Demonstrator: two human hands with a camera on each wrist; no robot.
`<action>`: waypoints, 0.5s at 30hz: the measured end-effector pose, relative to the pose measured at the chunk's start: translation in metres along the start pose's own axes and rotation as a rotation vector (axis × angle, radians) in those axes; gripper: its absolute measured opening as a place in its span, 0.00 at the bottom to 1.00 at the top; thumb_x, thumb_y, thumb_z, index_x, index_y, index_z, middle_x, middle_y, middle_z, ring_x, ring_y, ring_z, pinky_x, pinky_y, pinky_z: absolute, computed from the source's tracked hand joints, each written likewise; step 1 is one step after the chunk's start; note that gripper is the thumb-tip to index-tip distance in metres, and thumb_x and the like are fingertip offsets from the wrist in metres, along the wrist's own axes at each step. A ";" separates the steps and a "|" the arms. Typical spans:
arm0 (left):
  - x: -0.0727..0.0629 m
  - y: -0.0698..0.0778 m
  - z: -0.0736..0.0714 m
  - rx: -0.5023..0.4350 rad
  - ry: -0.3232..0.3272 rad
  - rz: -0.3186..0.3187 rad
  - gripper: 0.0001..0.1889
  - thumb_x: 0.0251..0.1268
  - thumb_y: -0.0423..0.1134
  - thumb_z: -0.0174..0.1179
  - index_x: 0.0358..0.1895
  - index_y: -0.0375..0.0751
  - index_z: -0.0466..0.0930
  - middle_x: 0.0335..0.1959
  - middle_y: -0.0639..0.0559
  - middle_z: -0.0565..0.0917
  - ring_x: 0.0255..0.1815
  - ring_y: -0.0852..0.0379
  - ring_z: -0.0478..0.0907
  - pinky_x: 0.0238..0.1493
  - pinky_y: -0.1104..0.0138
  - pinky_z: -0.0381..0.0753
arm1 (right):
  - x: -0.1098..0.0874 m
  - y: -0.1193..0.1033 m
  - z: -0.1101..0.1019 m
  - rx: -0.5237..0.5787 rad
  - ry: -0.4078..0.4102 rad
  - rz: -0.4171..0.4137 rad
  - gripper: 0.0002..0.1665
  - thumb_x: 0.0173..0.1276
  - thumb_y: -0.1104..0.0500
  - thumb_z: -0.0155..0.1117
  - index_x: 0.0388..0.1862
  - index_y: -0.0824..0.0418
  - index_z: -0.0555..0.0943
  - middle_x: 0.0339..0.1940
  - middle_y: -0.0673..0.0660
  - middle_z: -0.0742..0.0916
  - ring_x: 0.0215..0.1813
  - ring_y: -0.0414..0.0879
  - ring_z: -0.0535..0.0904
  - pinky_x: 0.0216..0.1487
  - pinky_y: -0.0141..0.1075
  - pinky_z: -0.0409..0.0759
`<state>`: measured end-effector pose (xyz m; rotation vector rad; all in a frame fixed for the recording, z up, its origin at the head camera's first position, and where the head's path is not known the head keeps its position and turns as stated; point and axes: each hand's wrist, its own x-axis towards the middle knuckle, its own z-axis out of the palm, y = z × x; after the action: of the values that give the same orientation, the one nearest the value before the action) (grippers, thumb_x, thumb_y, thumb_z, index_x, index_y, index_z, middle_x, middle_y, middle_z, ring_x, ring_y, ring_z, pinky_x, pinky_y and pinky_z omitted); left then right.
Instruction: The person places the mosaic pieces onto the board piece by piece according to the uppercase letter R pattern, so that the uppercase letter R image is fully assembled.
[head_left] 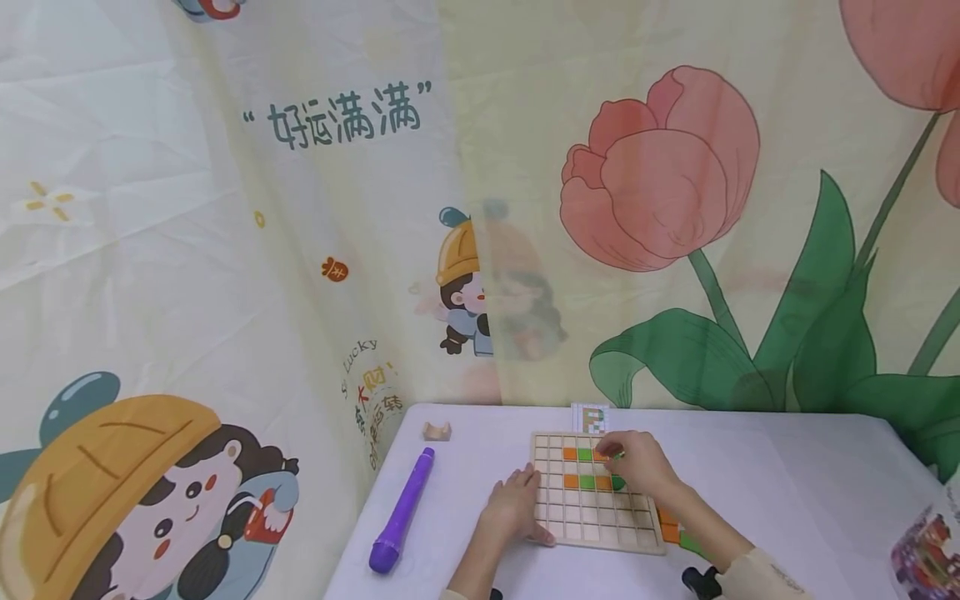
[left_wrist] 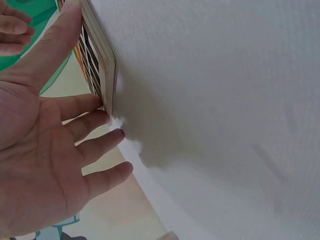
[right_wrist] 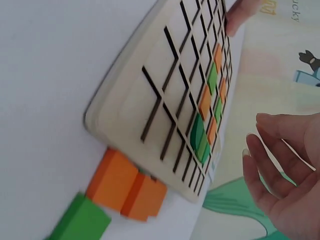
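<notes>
A pale wooden grid board [head_left: 600,521] lies on the table, with two rows of orange and green blocks [right_wrist: 205,102] in its squares. At its left edge my left hand [head_left: 514,506] rests with fingers spread; in the left wrist view the thumb lies along the rim and the fingertips touch the corner. Over the far right part of the board hovers my right hand [head_left: 637,463], its fingers loosely bent. The right wrist view shows no block between those fingers [right_wrist: 265,165]. In the head view this hand covers some squares, with a green block at its fingertips.
Loose orange blocks [right_wrist: 122,182] and a green block [right_wrist: 80,220] lie beside the board's right edge. Behind the board is a patterned card [head_left: 591,418]. To the left lie a purple microphone-shaped thing [head_left: 405,508] and a small wooden piece [head_left: 437,432]. A colourful container [head_left: 930,546] shows far right.
</notes>
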<state>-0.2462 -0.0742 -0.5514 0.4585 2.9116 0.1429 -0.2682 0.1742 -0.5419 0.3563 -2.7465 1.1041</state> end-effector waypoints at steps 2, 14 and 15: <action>0.000 0.000 -0.001 -0.019 -0.006 -0.002 0.63 0.33 0.62 0.84 0.78 0.38 0.67 0.80 0.45 0.67 0.80 0.46 0.64 0.77 0.47 0.68 | -0.004 0.003 -0.009 -0.004 0.007 0.014 0.12 0.62 0.71 0.75 0.43 0.61 0.89 0.39 0.53 0.91 0.43 0.48 0.86 0.47 0.46 0.88; -0.001 -0.001 -0.003 -0.031 -0.021 0.010 0.62 0.34 0.62 0.83 0.77 0.38 0.68 0.80 0.43 0.68 0.79 0.44 0.65 0.75 0.45 0.69 | -0.037 0.036 -0.047 -0.080 0.005 0.103 0.13 0.61 0.70 0.75 0.44 0.62 0.89 0.39 0.52 0.91 0.43 0.51 0.86 0.47 0.49 0.88; 0.000 -0.001 -0.003 -0.031 -0.020 0.013 0.62 0.34 0.62 0.83 0.77 0.38 0.68 0.80 0.43 0.68 0.79 0.44 0.65 0.75 0.45 0.69 | -0.041 0.040 -0.050 -0.086 -0.016 0.124 0.13 0.60 0.70 0.75 0.44 0.62 0.89 0.39 0.52 0.90 0.43 0.50 0.85 0.47 0.49 0.88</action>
<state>-0.2466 -0.0754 -0.5488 0.4714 2.8831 0.1845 -0.2371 0.2438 -0.5419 0.1871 -2.8527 1.0102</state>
